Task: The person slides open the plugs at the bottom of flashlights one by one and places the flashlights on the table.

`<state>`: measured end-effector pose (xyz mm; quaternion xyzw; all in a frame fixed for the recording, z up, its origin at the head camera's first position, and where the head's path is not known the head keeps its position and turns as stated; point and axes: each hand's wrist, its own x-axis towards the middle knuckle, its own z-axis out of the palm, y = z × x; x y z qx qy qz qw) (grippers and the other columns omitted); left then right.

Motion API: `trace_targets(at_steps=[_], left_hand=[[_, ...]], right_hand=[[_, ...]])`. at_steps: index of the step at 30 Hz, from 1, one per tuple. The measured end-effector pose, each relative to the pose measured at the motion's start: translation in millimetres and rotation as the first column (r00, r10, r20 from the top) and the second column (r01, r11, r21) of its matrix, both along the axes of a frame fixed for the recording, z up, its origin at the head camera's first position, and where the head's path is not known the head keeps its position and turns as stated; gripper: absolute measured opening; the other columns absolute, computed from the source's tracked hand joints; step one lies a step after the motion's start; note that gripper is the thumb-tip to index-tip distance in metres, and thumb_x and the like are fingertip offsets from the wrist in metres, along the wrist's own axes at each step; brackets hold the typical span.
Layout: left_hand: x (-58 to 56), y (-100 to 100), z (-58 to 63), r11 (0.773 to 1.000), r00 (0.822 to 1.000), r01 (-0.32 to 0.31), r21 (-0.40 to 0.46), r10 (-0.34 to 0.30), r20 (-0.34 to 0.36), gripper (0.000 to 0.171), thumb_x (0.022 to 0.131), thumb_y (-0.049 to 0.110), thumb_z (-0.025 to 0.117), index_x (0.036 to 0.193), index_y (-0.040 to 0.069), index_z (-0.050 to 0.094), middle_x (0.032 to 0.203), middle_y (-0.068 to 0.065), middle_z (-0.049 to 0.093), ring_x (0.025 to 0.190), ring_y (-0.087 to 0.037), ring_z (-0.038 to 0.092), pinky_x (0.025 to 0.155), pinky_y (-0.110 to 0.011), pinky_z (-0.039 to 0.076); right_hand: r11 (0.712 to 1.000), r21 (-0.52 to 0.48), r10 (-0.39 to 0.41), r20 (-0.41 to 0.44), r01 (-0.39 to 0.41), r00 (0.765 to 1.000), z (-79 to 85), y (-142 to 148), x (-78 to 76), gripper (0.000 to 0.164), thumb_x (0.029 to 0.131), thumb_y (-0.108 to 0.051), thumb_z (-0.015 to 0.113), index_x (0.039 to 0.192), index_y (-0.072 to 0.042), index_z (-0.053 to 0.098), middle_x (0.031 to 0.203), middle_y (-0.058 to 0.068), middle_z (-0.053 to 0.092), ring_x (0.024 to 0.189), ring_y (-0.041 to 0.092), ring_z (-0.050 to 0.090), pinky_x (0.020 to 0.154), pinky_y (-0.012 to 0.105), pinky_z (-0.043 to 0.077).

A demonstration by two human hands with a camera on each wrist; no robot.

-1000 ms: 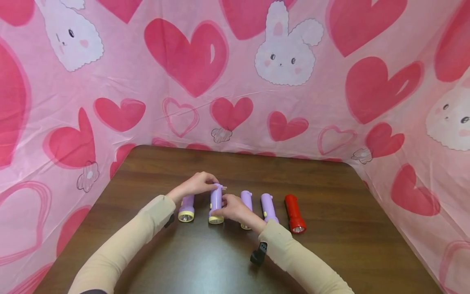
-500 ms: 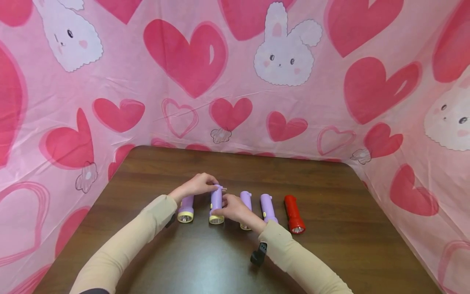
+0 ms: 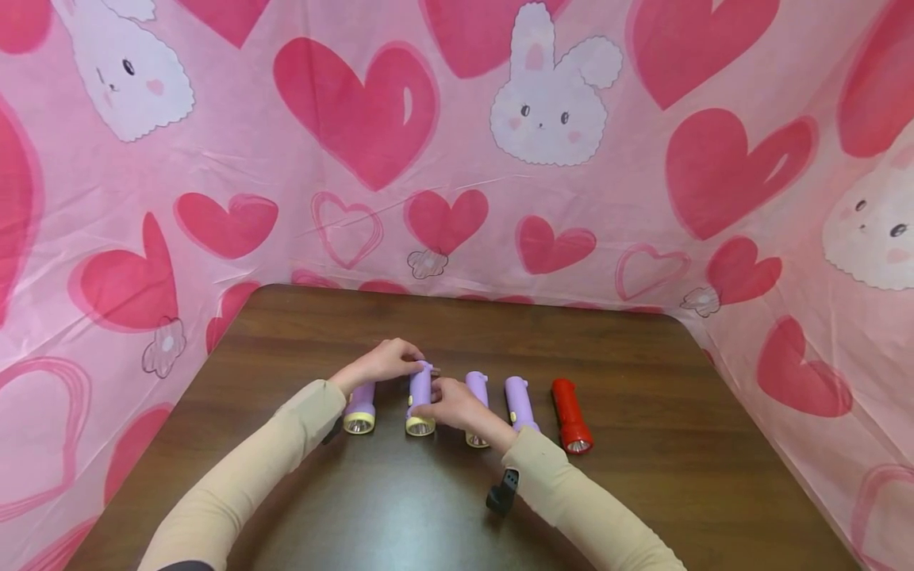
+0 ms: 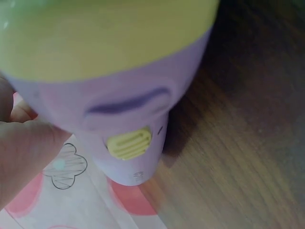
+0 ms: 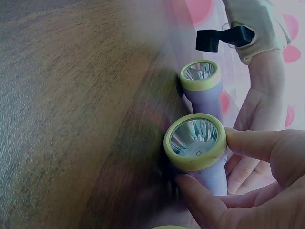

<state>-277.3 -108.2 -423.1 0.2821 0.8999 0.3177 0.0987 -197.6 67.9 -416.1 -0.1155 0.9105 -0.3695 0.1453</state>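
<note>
Free tabletop (image 3: 400,503) on near side, flashlights (image 3: 477,386) blocking sideways

This is a screened-off, booth-like tabletop space; whether it stands in a home, office or studio cannot be told. Creased pink sheeting (image 3: 228,103) printed with red hearts (image 3: 360,111) and white rabbit heads (image 3: 548,131) rises behind and along both sides of a dark brown, wood-grain table (image 3: 643,388).

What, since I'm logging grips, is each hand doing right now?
Left hand: holding the second purple flashlight from the left, at its far end.
Right hand: holding the same flashlight near its lens end.
</note>
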Motion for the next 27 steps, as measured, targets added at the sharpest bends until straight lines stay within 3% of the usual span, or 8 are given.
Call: trace_targets(at_steps=[5, 15, 27], left_hand=[[-1.0, 0, -1.7, 1.0, 1.0, -0.002, -0.003, 0.002, 0.0, 0.023, 0.093, 0.017, 0.064, 0.107, 0.002, 0.074, 0.103, -0.012, 0.076, 0.09, -0.017, 0.064, 0.081, -0.032, 0.052], [-2.1, 2, -5.0, 1.0, 1.0, -0.01, -0.014, 0.009, -0.011, 0.024, 0.093, 0.017, 0.065, 0.109, 0.001, 0.073, 0.106, -0.014, 0.076, 0.094, -0.022, 0.066, 0.086, -0.036, 0.053], [-0.6, 1, -3.6, 1.0, 0.999, -0.003, -0.013, 0.002, -0.04, 0.024, 0.093, 0.018, 0.065, 0.108, 0.001, 0.074, 0.104, -0.012, 0.076, 0.092, -0.019, 0.066, 0.085, -0.036, 0.053]], right_hand=[[1.0, 0.012, 0.0, 0.002, 0.0, 1.0, -0.7, 1, -1.1, 0.041, 0.083, -0.028, 0.077, 0.105, 0.005, 0.066, 0.096, 0.017, 0.074, 0.074, 0.014, 0.06, 0.065, 0.024, 0.049], [0.999, 0.04, 0.027, -0.013, -0.026, 1.0, -0.4, 2, -3.0, 0.044, 0.084, -0.029, 0.075, 0.109, 0.006, 0.066, 0.104, 0.019, 0.074, 0.089, 0.022, 0.066, 0.075, 0.029, 0.053], [0.999, 0.002, 0.04, -0.057, -0.04, 0.998, 14.7, 10, -0.7, 0.049, 0.087, -0.025, 0.073, 0.119, 0.01, 0.06, 0.109, 0.022, 0.069, 0.096, 0.028, 0.064, 0.085, 0.04, 0.056]])
